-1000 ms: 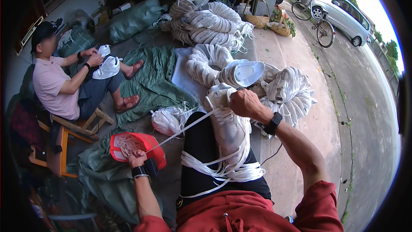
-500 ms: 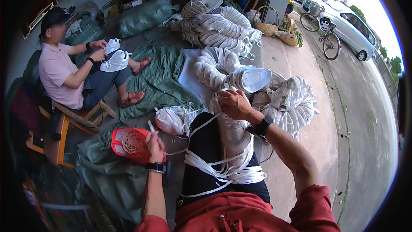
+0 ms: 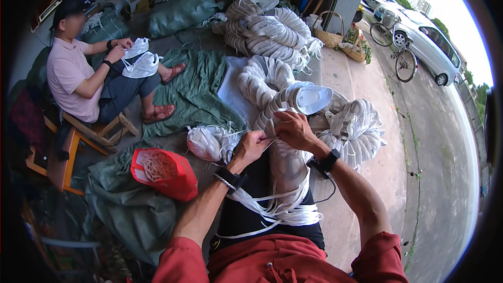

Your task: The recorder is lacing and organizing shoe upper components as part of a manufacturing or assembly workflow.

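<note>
The left hand (image 3: pixel 252 144) has come up from the red bag (image 3: pixel 163 172) of ties and now meets the right hand (image 3: pixel 293 130) at the top of the white shoe upper (image 3: pixel 287 160) standing on the person's lap. Both hands are closed in a pinch on its top edge, where a white strap (image 3: pixel 272 212) hangs down. It seems a tie was fetched and the binding of this piece is beginning.

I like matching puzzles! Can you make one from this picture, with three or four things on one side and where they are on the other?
Things:
1. red bag
2. bicycle
3. white straps
4. woven basket

Places:
A. draped over the person's lap
B. beside the silver car
C. on the green sheet left of the left hand
D. by the pillar at the far end

Pairs: 1-C, 2-B, 3-A, 4-D
</note>
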Tool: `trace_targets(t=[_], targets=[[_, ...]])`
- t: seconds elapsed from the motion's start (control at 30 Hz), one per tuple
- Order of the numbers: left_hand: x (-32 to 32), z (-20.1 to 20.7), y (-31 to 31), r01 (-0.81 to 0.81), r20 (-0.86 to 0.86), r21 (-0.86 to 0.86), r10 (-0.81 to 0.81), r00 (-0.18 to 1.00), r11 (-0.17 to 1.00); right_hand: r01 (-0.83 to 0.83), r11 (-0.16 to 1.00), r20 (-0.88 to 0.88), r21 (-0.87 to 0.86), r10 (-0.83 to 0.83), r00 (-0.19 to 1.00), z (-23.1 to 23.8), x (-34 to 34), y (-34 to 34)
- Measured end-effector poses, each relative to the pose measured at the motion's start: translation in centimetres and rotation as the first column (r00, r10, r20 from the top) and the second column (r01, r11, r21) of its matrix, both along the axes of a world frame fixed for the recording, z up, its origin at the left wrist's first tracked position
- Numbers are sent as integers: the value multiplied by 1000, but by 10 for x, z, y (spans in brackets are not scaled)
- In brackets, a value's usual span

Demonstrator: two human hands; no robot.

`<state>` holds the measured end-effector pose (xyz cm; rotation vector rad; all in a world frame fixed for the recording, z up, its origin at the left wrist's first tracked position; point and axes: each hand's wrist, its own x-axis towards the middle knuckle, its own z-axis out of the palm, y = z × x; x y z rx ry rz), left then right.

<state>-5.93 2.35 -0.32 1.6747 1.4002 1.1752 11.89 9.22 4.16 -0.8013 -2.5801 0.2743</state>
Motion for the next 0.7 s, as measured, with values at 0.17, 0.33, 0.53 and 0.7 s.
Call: trace_targets(t=[0.17, 0.33, 0.53, 0.7], targets=[[2, -6, 0, -11, 32, -5, 11, 999, 1000, -3, 1000, -37, 14, 4, 999, -1, -2, -1], [-1, -7, -1, -45, 144, -112, 61, 988, 993, 1, 1000, -37, 6, -1, 999, 0, -3, -3], [1, -8, 2, -87, 28, -36, 88, 996, 996, 32, 999, -42, 26, -30, 999, 1, -8, -7], [12, 10, 1, -132, -155, 32, 136, 979, 991, 59, 997, -79, 50, -55, 995, 1, -15, -13]])
